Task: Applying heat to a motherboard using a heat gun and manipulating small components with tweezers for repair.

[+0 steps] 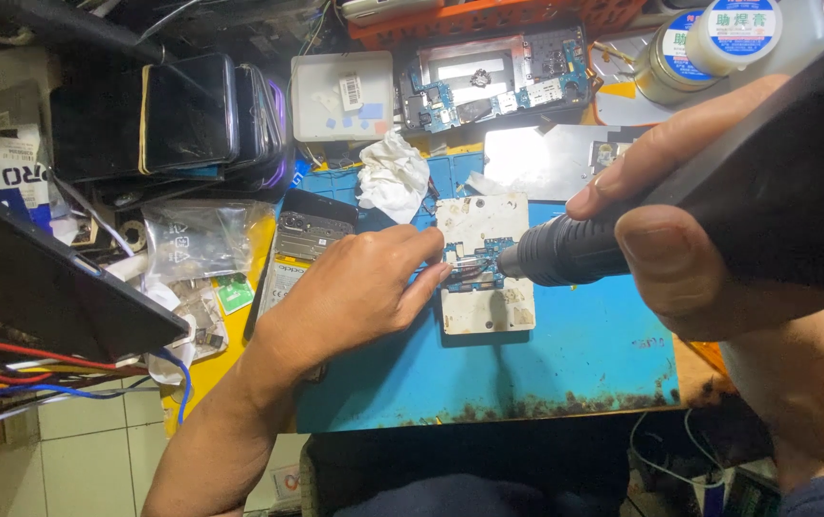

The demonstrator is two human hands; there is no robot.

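Observation:
My right hand [690, 239] grips a black hot-air gun [718, 220] whose nozzle points left at a small blue circuit board [474, 263]. The board lies on a pale square work block [489, 311] in the middle of a blue mat [575, 354]. My left hand [355, 287] reaches in from the lower left, its fingertips pinched at the board's left edge. A thin metal tool seems to sit between the fingers, though I cannot see it clearly.
An opened phone with its board exposed [493, 77] lies at the back beside a white box [340, 96]. A crumpled white tissue [393, 177] sits behind the block. A stack of dark phones [182, 120] stands at the left, and two round jars [709, 43] at the back right.

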